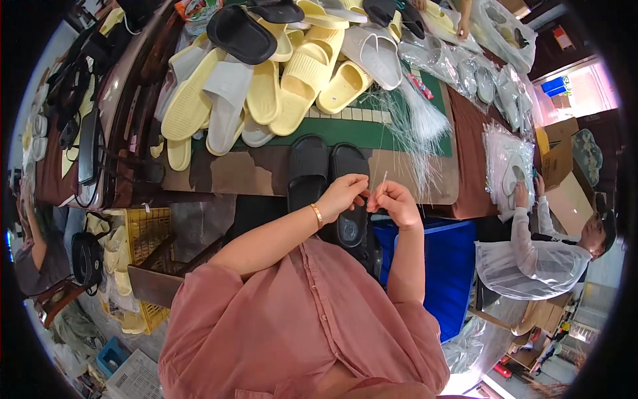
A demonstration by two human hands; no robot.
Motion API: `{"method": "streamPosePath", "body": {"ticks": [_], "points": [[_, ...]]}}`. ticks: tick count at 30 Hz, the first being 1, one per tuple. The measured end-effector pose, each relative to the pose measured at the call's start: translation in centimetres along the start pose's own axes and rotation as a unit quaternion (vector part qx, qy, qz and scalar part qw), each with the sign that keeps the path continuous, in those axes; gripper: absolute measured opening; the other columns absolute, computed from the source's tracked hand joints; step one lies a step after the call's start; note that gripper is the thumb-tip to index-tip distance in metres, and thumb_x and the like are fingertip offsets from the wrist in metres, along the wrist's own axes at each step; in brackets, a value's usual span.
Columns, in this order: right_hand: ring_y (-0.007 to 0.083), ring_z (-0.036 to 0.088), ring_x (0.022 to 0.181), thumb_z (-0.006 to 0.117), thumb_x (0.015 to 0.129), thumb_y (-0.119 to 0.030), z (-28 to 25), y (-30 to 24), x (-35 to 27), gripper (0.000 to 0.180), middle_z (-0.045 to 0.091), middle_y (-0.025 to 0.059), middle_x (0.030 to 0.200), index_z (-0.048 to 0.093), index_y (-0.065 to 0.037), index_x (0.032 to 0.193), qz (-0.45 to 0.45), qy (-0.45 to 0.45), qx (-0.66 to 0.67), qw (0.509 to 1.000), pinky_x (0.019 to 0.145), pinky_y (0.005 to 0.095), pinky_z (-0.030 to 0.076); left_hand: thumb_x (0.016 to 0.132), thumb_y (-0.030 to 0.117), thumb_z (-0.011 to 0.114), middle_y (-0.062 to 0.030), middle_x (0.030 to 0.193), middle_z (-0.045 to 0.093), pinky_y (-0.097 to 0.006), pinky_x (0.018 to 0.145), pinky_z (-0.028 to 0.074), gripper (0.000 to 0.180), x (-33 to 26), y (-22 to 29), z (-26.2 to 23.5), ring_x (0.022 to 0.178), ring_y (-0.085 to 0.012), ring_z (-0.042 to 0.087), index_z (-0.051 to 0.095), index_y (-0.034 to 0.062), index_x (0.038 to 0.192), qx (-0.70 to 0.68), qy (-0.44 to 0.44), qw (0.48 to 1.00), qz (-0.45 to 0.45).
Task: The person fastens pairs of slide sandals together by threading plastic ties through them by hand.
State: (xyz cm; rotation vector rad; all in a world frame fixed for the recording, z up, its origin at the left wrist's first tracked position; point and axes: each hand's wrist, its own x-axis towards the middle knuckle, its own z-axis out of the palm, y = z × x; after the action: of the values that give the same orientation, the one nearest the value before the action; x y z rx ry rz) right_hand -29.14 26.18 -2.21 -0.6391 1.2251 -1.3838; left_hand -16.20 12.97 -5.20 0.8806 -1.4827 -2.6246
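A pair of black slide slippers lies at the table's front edge: the left slipper and the right slipper, partly behind my hands. Over the right one, my left hand is closed in a pinch; whatever sits between its fingertips is too small to make out. Close beside it, my right hand pinches a thin whitish plastic strand that sticks up from the fingers. The hands are slightly apart. A loose bundle of clear plastic strands fans out on the table just beyond my right hand.
Yellow slippers, grey ones and black ones are heaped across the table. Bagged slippers lie at right, where a co-worker handles one. A blue bin and a yellow crate flank me.
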Motion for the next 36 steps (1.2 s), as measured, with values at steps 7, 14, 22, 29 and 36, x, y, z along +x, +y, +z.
{"method": "streamPosePath", "body": {"ticks": [7, 14, 22, 29, 36], "points": [[0.0152, 0.062, 0.065, 0.062, 0.087, -0.016, -0.4, 0.6, -0.2, 0.013, 0.064, 0.0070, 0.074, 0.055, -0.005, 0.083, 0.055, -0.096, 0.017, 0.994, 0.060, 0.0263, 0.049, 0.095, 0.027, 0.052, -0.0001, 0.086, 0.061, -0.020, 0.053, 0.040, 0.028, 0.4, -0.7, -0.3, 0.067, -0.0061, 0.054, 0.059, 0.0064, 0.113, -0.001, -0.019, 0.999, -0.026], [0.0147, 0.061, 0.059, 0.064, 0.085, -0.016, -1.0, 0.6, -1.1, 0.013, 0.063, 0.0061, 0.070, 0.055, -0.006, 0.084, 0.075, -0.097, 0.020, 0.992, 0.053, 0.0240, 0.048, 0.095, 0.026, 0.051, -0.0004, 0.083, 0.062, -0.019, 0.053, 0.040, 0.026, -1.0, 0.7, -0.8, 0.065, -0.0057, 0.053, 0.064, 0.0046, 0.102, -0.070, 0.028, 0.997, 0.013], [0.0114, 0.060, 0.075, 0.068, 0.082, -0.017, -0.1, 2.8, -2.9, 0.015, 0.063, 0.0063, 0.085, 0.059, -0.006, 0.082, 0.061, 0.059, 0.088, 0.993, 0.059, 0.0203, 0.046, 0.094, 0.027, 0.051, 0.0007, 0.078, 0.061, -0.019, 0.052, 0.040, 0.028, -6.2, 1.6, -5.3, 0.061, -0.0045, 0.051, 0.066, 0.0029, 0.094, 0.046, 0.150, 0.976, 0.152], [0.0072, 0.054, 0.056, 0.061, 0.082, -0.011, 1.6, 5.5, -3.5, 0.007, 0.060, 0.0010, 0.069, 0.059, -0.006, 0.078, 0.230, 0.108, -0.125, 0.959, 0.048, 0.0201, 0.042, 0.092, 0.033, 0.053, 0.0000, 0.061, 0.058, -0.022, 0.048, 0.038, 0.037, -11.3, -1.5, -7.0, 0.051, -0.0064, 0.047, 0.066, 0.0026, 0.075, 0.228, 0.045, 0.968, -0.094], [0.0208, 0.065, 0.061, 0.059, 0.077, -0.015, 3.2, 7.3, -2.0, 0.017, 0.065, 0.0129, 0.065, 0.064, 0.000, 0.076, 0.158, 0.245, -0.384, 0.876, 0.059, 0.0330, 0.050, 0.091, 0.033, 0.054, -0.0003, 0.056, 0.055, -0.023, 0.045, 0.035, 0.039, -9.5, -5.1, -8.9, 0.047, -0.0081, 0.045, 0.065, 0.0037, 0.068, 0.188, 0.028, 0.973, -0.128]]}}
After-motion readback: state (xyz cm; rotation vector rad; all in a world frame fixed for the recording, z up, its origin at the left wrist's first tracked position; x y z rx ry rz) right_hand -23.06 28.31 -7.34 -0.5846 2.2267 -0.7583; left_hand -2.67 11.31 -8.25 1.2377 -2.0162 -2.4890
